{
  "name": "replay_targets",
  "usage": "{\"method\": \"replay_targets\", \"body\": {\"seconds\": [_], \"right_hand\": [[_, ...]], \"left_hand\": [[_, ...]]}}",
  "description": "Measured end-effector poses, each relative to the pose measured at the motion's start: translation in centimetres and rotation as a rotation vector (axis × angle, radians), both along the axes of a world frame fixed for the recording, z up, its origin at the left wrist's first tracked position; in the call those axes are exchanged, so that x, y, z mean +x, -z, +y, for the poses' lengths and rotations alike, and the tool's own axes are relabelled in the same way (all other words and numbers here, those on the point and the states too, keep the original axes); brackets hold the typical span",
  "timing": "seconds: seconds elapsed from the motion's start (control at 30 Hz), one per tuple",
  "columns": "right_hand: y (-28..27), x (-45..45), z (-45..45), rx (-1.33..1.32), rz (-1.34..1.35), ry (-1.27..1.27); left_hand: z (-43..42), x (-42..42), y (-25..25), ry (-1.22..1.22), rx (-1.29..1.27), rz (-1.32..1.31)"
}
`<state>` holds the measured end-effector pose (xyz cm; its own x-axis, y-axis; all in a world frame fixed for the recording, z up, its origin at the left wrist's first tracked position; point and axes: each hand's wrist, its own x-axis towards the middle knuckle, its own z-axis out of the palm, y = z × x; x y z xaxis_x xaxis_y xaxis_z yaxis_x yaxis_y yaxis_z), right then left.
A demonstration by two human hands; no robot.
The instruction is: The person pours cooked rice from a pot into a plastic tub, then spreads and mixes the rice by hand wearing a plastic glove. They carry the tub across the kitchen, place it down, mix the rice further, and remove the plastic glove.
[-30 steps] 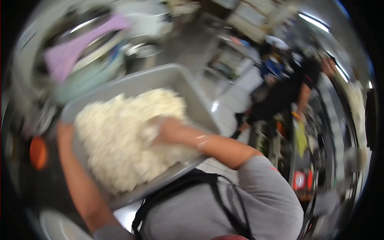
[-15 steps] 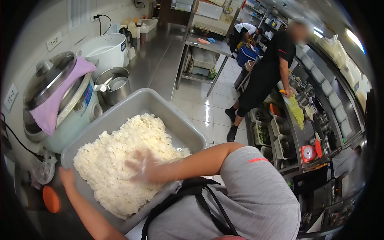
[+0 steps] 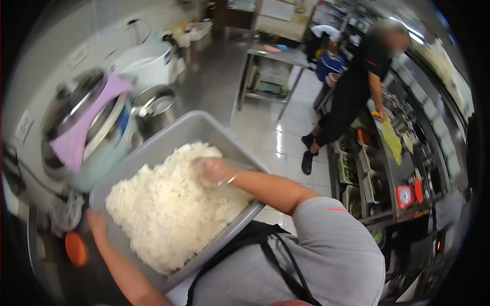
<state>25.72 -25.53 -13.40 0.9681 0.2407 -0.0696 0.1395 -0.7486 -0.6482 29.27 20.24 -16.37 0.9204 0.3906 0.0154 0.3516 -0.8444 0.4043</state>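
Note:
A big grey plastic tub (image 3: 204,122) holds a wide mound of cooked white rice (image 3: 168,209). My left hand (image 3: 96,224) grips the tub's left rim, its fingers partly hidden by the edge. In a clear plastic glove, my right hand (image 3: 215,171) rests on the upper right part of the mound. Its fingers are blurred and partly sunk in the rice, so their shape does not show.
Left of the tub stand a lidded rice cooker (image 3: 104,148) draped with a purple cloth (image 3: 94,120), a metal pot (image 3: 158,104) and a white bucket (image 3: 145,64). An orange lid (image 3: 76,249) lies below. A co-worker (image 3: 352,92) stands at the right counter by chopped greens (image 3: 392,143).
My right hand has moved up and right across the rice, from the middle toward the far side. The mound looks flatter and more spread toward the right. My left hand stays on the rim.

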Motion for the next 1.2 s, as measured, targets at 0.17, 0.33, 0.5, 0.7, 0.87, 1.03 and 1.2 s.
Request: {"method": "replay_targets", "body": {"seconds": [0.17, 0.33, 0.5, 0.7, 0.87, 1.03, 1.2], "right_hand": [[-2.9, 1.3, -0.5, 0.134, -0.105, 0.085], [-5.9, 2.4, 2.0, 0.355, 0.082, 0.183], [-7.1, 3.7, 7.6, 0.144, 0.107, -0.314], [-2.3, 7.1, 15.9, -0.128, 0.116, -0.893], [-6.6, 1.8, 14.3, -0.544, 0.091, -0.911], [-6.9, -3.6, 7.4, -0.57, 0.003, -0.862], [-4.9, -8.2, 2.7, -0.701, 0.062, -0.763]], "left_hand": [[-0.2, 0.1, 0.6, 0.003, 0.027, -0.018], [-3.8, -1.6, -4.6, -0.169, -0.127, 0.048], [-4.3, -1.7, -5.0, -0.189, -0.176, 0.065], [-4.1, -2.0, -5.2, -0.183, -0.244, 0.041], [-4.0, -2.0, -4.3, -0.191, -0.167, -0.069], [-0.4, 0.0, -1.8, -0.068, -0.159, 0.054], [1.2, 0.8, -0.1, 0.008, -0.207, -0.115]]}}
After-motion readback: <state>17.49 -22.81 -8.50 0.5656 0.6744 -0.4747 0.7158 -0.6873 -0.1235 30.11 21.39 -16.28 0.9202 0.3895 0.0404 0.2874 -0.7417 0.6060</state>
